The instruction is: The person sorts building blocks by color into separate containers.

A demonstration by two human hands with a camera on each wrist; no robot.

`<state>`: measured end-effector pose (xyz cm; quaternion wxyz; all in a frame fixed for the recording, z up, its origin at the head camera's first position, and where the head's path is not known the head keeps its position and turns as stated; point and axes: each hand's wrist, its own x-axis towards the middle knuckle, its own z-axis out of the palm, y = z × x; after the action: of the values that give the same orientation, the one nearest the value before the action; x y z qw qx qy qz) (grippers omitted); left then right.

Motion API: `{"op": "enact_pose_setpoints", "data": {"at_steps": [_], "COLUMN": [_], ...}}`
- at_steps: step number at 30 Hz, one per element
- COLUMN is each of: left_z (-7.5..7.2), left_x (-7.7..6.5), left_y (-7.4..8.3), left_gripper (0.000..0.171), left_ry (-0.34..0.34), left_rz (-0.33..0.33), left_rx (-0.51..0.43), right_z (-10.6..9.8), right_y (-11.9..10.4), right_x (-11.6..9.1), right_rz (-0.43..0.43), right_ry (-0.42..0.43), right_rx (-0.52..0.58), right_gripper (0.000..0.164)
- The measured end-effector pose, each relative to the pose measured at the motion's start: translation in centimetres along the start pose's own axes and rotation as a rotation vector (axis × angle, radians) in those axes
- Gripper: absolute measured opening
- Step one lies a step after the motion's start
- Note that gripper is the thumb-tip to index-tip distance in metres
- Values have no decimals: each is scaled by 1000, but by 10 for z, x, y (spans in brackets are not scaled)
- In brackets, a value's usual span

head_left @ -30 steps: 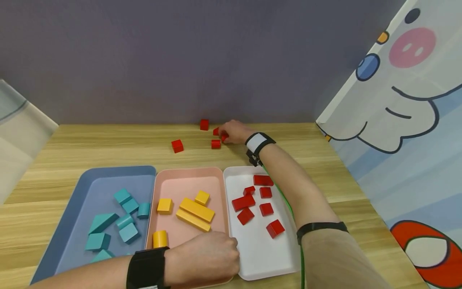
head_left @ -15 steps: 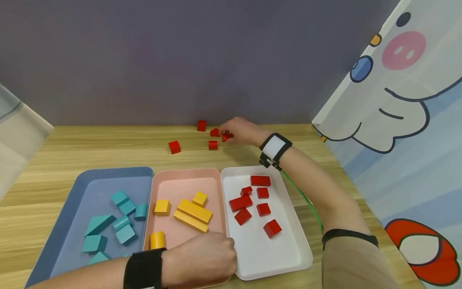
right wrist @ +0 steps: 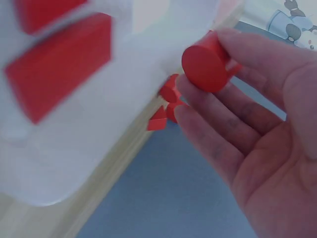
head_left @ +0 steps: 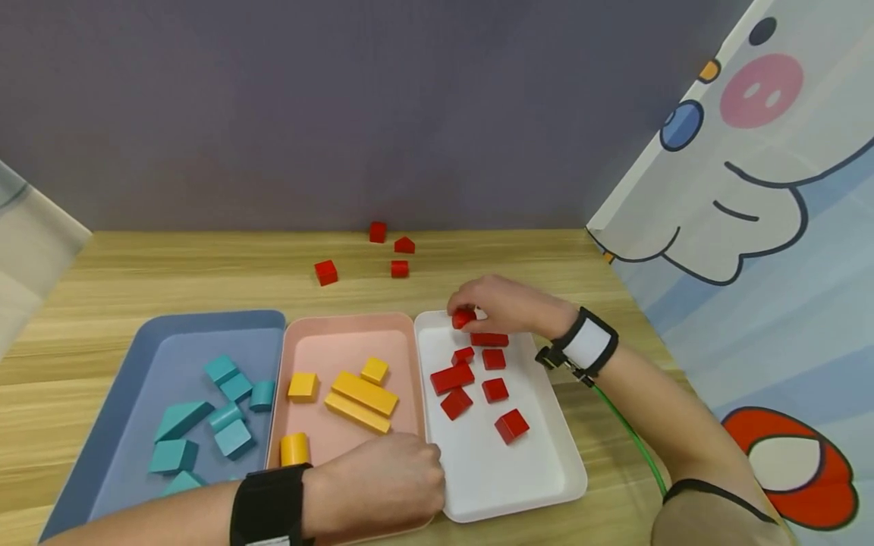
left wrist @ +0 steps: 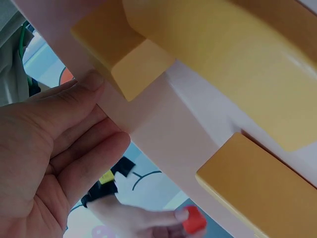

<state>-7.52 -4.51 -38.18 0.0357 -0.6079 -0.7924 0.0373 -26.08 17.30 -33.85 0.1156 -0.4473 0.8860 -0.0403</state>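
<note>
My right hand (head_left: 505, 305) pinches a red cylinder block (right wrist: 203, 68) between thumb and fingertips. A bit of red also shows behind its round end in the right wrist view; what it is I cannot tell. The hand is over the far edge of the white tray (head_left: 508, 485), where several red blocks lie, including a long one (head_left: 488, 340) right below. My left hand (head_left: 382, 485) lies at the right side of the pink tray (head_left: 410, 334). Its thumb (left wrist: 90, 81) overlaps the tray's wall in the left wrist view, and its curled fingers meet the rim, seeming to grip it.
Loose on the wood table beyond the trays are a red cube (head_left: 378, 232), a triangular block (head_left: 404, 245), a small rounded block (head_left: 399, 269) and another cube (head_left: 326, 273). The blue tray (head_left: 146, 379) holds several teal blocks. Several yellow blocks (head_left: 365, 393) lie in the pink tray.
My right hand has lifted a red block from the far part of the table and brought it nearer, over the white tray. The left hand stays put at the pink tray.
</note>
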Motion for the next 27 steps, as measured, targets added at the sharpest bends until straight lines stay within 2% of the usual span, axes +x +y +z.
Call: {"op": "enact_pose_setpoints", "data": {"at_steps": [3,7,13,24,27], "left_z": [0,0,0,1,1], "left_x": [-1,-1,-1,0,0], "left_y": [-1,-1,-2,-2,-2], "left_gripper": [13,15,19,22,24], "left_ry": [4,6,8,3,3], "left_rz": [3,-1,-1,-2,-5], "left_rx": [25,12,-11,-10,-25], "right_z": [8,17,28,40,41], "right_y": [2,2,-1,-14,-16], "right_x": [-10,-20,-34,-47,-49], "right_rz": [-6,-7,73,113,92], "right_ry": [-9,-34,-68,-161,-170], "right_rx": [8,20,94,106,108], "right_gripper": [22,17,19,18,16]}}
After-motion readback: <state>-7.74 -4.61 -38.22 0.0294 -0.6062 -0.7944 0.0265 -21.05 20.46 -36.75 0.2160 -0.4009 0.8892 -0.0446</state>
